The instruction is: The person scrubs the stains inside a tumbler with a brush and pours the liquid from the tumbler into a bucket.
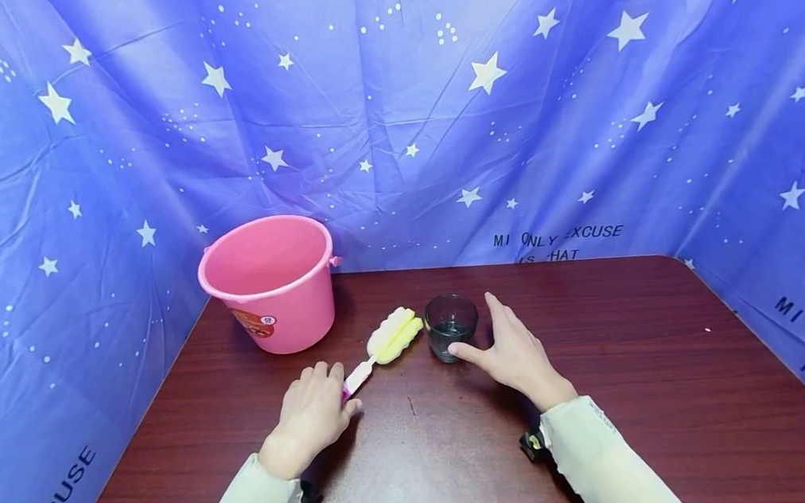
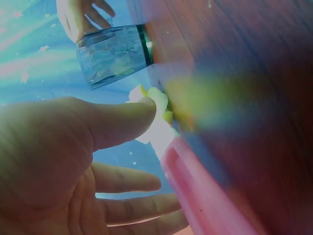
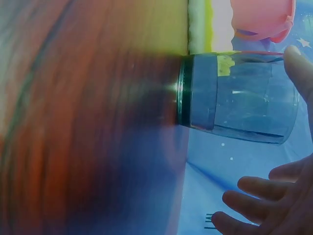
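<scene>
A sponge cup brush (image 1: 394, 337) with a white and yellow head lies on the table, its pink and white handle (image 2: 200, 191) towards me. My left hand (image 1: 309, 415) is over the handle's near end, thumb and fingers extended and apart on either side of it. To the right of the sponge head, a clear dark-tinted glass (image 1: 451, 319) stands upright. My right hand (image 1: 519, 353) is at the glass's right side with fingers spread. Its thumb (image 3: 299, 68) is close to the rim; whether it touches I cannot tell. The other fingers are away from the glass.
A pink bucket (image 1: 300, 316) stands at the back left of the dark red wooden table (image 1: 633, 343). Blue cloth (image 1: 395, 84) with white stars hangs behind the table and along both sides.
</scene>
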Available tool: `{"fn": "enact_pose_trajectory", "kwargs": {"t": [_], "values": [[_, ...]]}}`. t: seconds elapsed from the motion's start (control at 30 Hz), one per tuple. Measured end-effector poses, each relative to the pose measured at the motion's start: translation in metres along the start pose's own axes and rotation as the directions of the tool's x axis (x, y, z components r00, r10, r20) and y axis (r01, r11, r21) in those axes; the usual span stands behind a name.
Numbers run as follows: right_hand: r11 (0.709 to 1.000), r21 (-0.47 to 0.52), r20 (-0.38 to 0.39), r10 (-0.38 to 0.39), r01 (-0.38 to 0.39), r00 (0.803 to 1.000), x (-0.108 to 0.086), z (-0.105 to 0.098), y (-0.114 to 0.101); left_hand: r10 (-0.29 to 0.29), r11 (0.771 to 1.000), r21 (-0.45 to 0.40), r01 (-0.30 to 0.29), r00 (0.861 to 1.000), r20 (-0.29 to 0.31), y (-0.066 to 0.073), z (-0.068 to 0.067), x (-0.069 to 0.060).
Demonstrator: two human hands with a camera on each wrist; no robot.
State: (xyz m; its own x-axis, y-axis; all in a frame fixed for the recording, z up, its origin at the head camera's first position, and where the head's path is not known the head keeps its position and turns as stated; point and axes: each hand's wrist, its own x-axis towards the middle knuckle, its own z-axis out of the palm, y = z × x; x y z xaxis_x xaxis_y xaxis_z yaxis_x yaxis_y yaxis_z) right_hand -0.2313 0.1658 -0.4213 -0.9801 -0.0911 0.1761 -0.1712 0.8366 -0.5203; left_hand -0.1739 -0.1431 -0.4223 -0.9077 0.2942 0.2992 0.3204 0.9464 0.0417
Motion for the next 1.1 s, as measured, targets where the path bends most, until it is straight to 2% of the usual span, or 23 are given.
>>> {"fn": "enact_pose_trajectory", "kwargs": {"t": [0.23, 0.43, 0.67, 0.77, 1.1], "values": [[0.995, 0.097, 0.000, 0.020, -0.020, 1.000, 0.004, 0.005, 0.000, -0.033, 0.999, -0.023, 0.032, 0.999, -0.005, 0.001, -0.001, 0.000], [0.973, 0.229, -0.024, -0.001, 0.006, 1.000, 0.009, 0.010, 0.003, -0.067, 0.996, -0.053, 0.069, 0.997, 0.045, 0.004, -0.003, 0.001], [0.952, 0.308, -0.017, 0.008, -0.002, 1.000, 0.010, 0.013, 0.002, -0.091, 0.993, -0.067, 0.097, 0.992, 0.087, 0.005, -0.002, 0.003], [0.933, 0.358, 0.004, 0.012, -0.013, 1.000, 0.010, 0.014, 0.000, -0.096, 0.992, -0.071, 0.103, 0.991, 0.095, 0.005, -0.001, 0.003], [0.841, 0.538, 0.052, 0.037, -0.059, 0.998, 0.009, 0.015, -0.006, -0.107, 0.990, -0.074, 0.117, 0.987, 0.121, 0.005, -0.001, 0.002]]}}
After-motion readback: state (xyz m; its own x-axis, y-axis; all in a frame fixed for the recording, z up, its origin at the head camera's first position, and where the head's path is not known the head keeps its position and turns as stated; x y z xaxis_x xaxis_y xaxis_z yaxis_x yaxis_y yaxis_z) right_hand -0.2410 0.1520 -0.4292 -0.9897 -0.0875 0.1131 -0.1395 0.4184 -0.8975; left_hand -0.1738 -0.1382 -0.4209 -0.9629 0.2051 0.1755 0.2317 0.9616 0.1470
